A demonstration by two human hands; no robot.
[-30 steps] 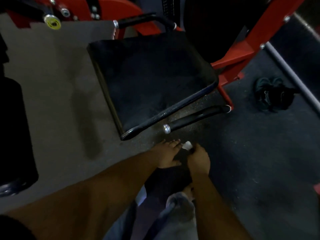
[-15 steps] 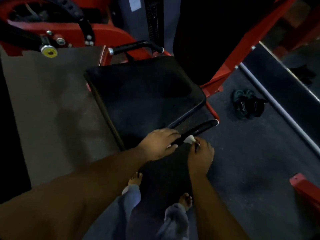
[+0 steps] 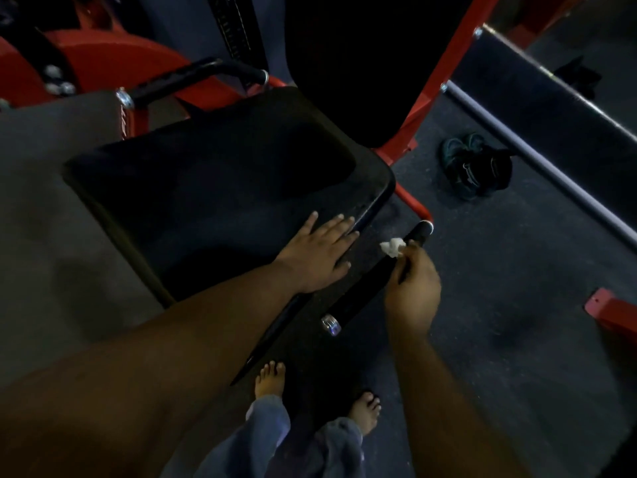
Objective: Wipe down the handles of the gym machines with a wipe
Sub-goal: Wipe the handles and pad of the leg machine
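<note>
A black padded handle [image 3: 368, 282] with chrome end caps runs along the right side of the machine's black seat [image 3: 213, 201]. My right hand [image 3: 412, 288] is wrapped around this handle and pinches a small crumpled white wipe [image 3: 392, 246] against its upper part. Flat on the seat's right front corner rests my left hand [image 3: 320, 250], fingers spread, holding nothing. A second black handle [image 3: 193, 79] sticks out on the seat's far left side, untouched.
Red machine frame [image 3: 427, 88] rises behind the seat, with a black back pad above. A pair of dark shoes [image 3: 477, 165] lies on the rubber floor to the right, near a grey bar [image 3: 537, 157]. Another red frame end [image 3: 612, 312] sits at the right edge. My bare feet stand below.
My left hand left the handle and settled flat on the seat. My right hand slid the wipe up along the handle toward its far end. The camera moved closer.
</note>
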